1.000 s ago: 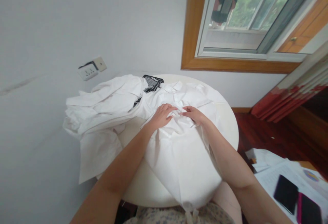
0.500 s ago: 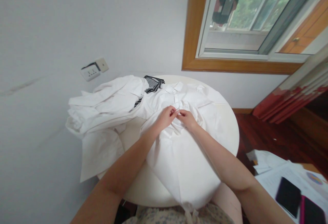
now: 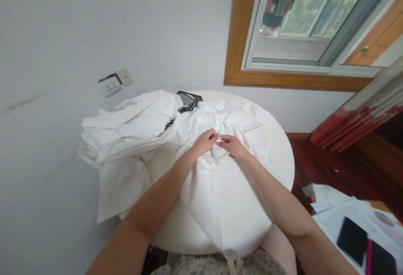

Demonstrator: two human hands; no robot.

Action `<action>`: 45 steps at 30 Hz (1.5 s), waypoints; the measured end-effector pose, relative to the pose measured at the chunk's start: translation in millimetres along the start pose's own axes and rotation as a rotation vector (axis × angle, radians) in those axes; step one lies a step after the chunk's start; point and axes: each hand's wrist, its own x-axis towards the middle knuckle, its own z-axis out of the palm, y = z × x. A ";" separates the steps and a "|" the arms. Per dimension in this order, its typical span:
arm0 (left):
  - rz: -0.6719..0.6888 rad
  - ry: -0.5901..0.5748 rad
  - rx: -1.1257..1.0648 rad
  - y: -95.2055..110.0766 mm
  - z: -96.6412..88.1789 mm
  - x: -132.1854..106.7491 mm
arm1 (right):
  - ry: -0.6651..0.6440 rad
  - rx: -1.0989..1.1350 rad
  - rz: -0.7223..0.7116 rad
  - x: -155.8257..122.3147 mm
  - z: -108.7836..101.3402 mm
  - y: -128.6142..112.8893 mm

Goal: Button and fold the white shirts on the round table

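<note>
A white garment, which looks like a shirt, lies crumpled over the round table and hangs toward my lap. My left hand pinches its fabric near the middle. Close beside it, my right hand grips the same cloth, fingertips almost meeting those of the left. Whatever small part sits between the fingertips is too small to make out. To the left is a heap of white clothes, with a black-and-white striped cloth poking out at its back.
The round cream table stands against the wall below a wood-framed window. A socket is on the wall at left. At lower right, papers and two phones, one black, one pink-edged, lie on a low surface.
My right hand's fingers have shifted slightly and spread a little from the left fingertips. Both hands still hold the white cloth in nearly the same place.
</note>
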 end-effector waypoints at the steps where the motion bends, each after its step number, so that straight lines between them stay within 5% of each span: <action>1: -0.006 0.005 -0.017 -0.7 0.7 -0.1 | -0.011 -0.036 0.021 -1.5 -2.1 -1.4; 6: -0.032 0.082 -0.107 -4.0 5.8 -1.3 | -0.190 -0.233 0.061 -8.1 -26.1 -11.6; 12: -0.119 0.087 -0.147 -5.5 7.3 -2.6 | 0.359 -0.308 -0.129 5.0 -43.3 -2.8; 18: -0.111 0.114 -0.080 -8.2 6.7 -2.7 | 0.534 -0.805 -0.079 14.5 -26.4 1.7; 27: -0.102 0.098 -0.061 -10.2 7.1 -2.6 | 0.498 -1.075 0.145 17.3 -10.9 -9.9; 32: -0.071 0.107 -0.056 -8.8 6.1 -3.6 | 0.482 -1.094 0.102 17.2 -10.3 -9.2; 37: -0.065 0.113 -0.060 -10.0 6.5 -3.4 | 0.520 -0.794 -0.037 19.6 -29.2 -1.4; 41: -0.069 0.108 -0.048 -12.1 7.7 -2.3 | 0.549 -0.156 -0.089 21.8 -50.3 0.6; 45: -0.076 0.112 -0.030 -15.4 9.1 -1.2 | 0.486 0.425 0.022 20.9 -61.8 -7.6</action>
